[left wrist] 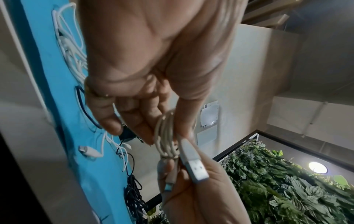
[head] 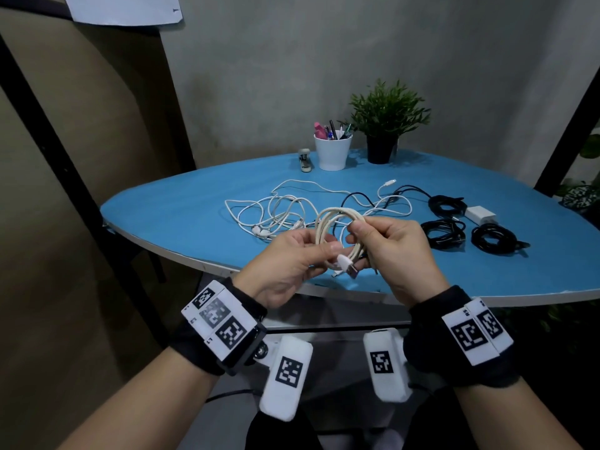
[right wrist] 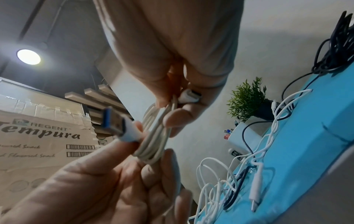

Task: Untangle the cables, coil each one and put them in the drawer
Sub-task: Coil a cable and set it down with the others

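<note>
Coiling cream cable, both hands, near table edge.

Blue table (head: 181,203) first: white cable tangle (head: 276,212) left-centre, not yet sorted; three black coils (head: 444,232) plus white charger (head: 480,214) at right; cup of pens (head: 332,152) and plant (head: 388,118) at far edge. No drawer in view. Cream cable (head: 334,228) held up above near edge, looped several turns. Left hand (head: 289,264) pinching loop bundle, thumb pressing big USB plug (head: 347,266) against strands. Right hand (head: 389,251) gripping other side of loops, small plug (right wrist: 189,94) tucked in fingers. To finish well, probably: keep loops same size, no twist, wrap tail round bundle or tuck plug through so coil stays shut. Avoid sharp bend at plug neck. Risk: loops springing open on release.
</note>
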Available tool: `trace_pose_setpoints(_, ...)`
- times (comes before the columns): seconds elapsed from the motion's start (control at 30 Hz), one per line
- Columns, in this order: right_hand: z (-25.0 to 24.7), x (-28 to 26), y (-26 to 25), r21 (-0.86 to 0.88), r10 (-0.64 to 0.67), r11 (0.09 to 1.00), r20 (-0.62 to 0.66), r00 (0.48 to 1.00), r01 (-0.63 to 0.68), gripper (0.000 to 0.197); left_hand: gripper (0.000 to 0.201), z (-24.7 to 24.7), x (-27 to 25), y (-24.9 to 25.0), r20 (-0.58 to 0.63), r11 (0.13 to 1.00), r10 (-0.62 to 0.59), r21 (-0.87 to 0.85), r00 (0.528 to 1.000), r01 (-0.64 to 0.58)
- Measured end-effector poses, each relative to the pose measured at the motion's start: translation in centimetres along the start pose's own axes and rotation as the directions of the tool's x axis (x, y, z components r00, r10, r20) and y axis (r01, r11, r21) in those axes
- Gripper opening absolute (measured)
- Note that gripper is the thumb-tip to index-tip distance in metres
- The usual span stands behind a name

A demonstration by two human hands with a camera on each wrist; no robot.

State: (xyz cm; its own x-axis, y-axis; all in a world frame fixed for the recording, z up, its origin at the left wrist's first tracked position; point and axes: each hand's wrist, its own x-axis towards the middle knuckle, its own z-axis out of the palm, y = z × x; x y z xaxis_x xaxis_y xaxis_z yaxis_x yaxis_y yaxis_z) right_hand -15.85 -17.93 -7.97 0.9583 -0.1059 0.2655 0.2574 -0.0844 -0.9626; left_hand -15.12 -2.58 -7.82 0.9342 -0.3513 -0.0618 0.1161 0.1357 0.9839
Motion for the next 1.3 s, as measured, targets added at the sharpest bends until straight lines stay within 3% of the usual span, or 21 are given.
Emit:
trace_pose_setpoints(0.17, -0.2, -0.3, -0.3, 0.061, 0.023, 0.998, 0.015, 1.000, -0.024, 0.019, 0.016, -0.1, -0.4, 0.1, 0.098, 0.991, -0.061, 0.128, 0.993, 0.048)
trace_pose_setpoints(0.43, -0.6, 0.1, 0.0, 0.022, 0.007, 1.000, -0.038, 0.999, -0.006, 0.020, 0.015, 0.0, -0.5, -0.3, 0.156, 0.993, -0.117, 0.024, 0.981, 0.115)
trace_pose_setpoints(0.53, -1.1, 0.4, 0.2, -0.041, -0.019, 0.999, -0.069, 0.997, 0.016, 0.020, 0.026, -0.3, -0.5, -0.3, 0.145, 0.989, -0.145, 0.033, 0.979, 0.141)
trace_pose_setpoints(0.67, -1.3, 0.6, 0.1, -0.090, -0.052, 0.995, -0.068, 0.996, 0.046, 0.020, 0.021, -0.3, -0.5, -0.3, 0.114, 0.972, -0.182, 0.174, 0.977, 0.160)
trace_pose_setpoints(0.77, -1.4, 0.7, 0.0, -0.090, -0.060, 0.994, -0.042, 0.997, 0.056, 0.021, 0.011, -0.6, -0.3, -0.3, 0.083, 0.919, -0.126, 0.384, 0.989, 0.085)
trace_pose_setpoints(0.83, -1.6, 0.8, -0.1, -0.123, -0.054, 0.991, 0.008, 0.999, 0.054, 0.021, 0.011, -0.9, -0.4, -0.1, 0.086, 0.901, -0.095, 0.432, 0.992, 0.049)
trace_pose_setpoints(1.03, -2.4, 0.8, -0.7, -0.412, -0.115, 0.893, 0.175, 0.978, 0.179, 0.025, 0.013, -1.4, -0.4, 0.8, 0.113, 0.967, 0.038, 0.245, 0.993, -0.065)
trace_pose_setpoints(1.2, -3.0, 0.6, -0.6, -0.486, -0.085, 0.852, 0.240, 0.967, 0.195, 0.024, 0.006, -1.5, -0.6, 1.9, 0.123, 0.987, 0.079, 0.127, 0.989, -0.095)
trace_pose_setpoints(1.3, -3.1, 0.3, -0.7, -0.456, -0.055, 0.871, 0.278, 0.959, 0.182, 0.024, 0.007, -2.0, -0.5, 2.4, 0.084, 0.987, 0.100, 0.120, 0.991, -0.109)
